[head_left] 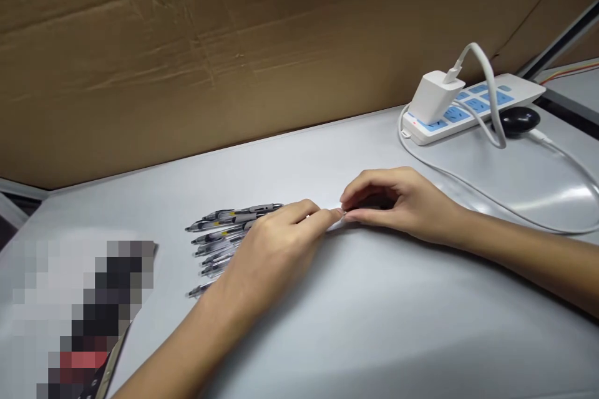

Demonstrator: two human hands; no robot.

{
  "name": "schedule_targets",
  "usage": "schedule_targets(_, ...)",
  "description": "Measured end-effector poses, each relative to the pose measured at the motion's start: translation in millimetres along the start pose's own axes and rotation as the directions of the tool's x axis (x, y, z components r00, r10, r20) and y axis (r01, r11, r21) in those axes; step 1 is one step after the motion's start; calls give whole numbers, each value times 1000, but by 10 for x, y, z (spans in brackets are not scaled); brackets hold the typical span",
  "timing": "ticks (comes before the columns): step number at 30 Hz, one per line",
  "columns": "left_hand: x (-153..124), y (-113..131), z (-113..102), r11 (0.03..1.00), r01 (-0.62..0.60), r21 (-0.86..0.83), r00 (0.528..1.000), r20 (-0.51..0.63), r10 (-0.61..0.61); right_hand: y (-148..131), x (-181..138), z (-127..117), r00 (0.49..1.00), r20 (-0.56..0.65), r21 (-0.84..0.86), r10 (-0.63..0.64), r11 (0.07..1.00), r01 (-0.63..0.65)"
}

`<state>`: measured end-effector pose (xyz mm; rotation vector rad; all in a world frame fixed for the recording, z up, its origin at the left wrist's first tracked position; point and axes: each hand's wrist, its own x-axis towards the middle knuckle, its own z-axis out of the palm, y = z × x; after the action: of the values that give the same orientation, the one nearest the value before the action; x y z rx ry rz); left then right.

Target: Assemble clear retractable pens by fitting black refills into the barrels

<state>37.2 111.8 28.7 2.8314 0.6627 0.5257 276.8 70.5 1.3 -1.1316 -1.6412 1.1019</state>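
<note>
Small pale piece (337, 217) (too tiny to identify) sits pinched at the fingertips of both hands, the left hand (276, 249) and right hand (397, 202) meeting narrowly; retractable pens (219, 237) lie stacked just beside the left hand.

We cannot make out the pale sliver (334, 221) between the fingertips of the left hand (271, 255) and right hand (397, 202): it is too small and mostly hidden. The left hand covers part of the clear pens (219, 230), so we cannot count them. Pixelation hides the object (84, 318) at lower left, which the bottom edge cuts off. Picture edges cut off both the left forearm (182, 349) and right forearm (528, 262).
</note>
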Motion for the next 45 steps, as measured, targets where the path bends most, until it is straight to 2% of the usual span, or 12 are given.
schedule_targets(3,3,2,-13,1000,11,12,1000,6,-11,-13,-1,-1,1000,-5,-17,-18,1000,18)
schedule_targets(8,4,-18,-19,1000,26,18,999,-19,-25,-22,-3,2,995,-95,-35,-23,999,19)
schedule_targets(14,0,21,22,1000,-7,7,1000,-3,7,-22,-14,1,999,-12,-25,-36,999,36)
schedule_targets(20,2,58,7,1000,13,-6,997,-70,-13,1,-22,12,996,-75,-9,-51,999,50)
schedule_targets(24,-10,33,-19,990,13,140,998,-65,-4,0,-30,19,994,-52,-138,-95,987,87)
schedule_targets(26,-25,19,-21,987,-4,160,998,-61,14,3,-35,22,989,-13,-226,-145,964,138)
schedule_targets(31,-49,39,-5,999,-22,-45,999,-27,21,25,-46,31,971,43,-349,-237,907,237)
schedule_targets(36,-21,121,-41,980,9,-198,999,52,1,38,-52,29,938,108,-271,-330,898,347)
schedule_targets(42,3,287,-43,940,21,-341,990,136,27,39,-78,30,939,95,-245,-331,906,345)
schedule_targets(45,37,309,-40,929,24,-370,990,139,29,41,-82,37,947,87,-249,-309,914,321)
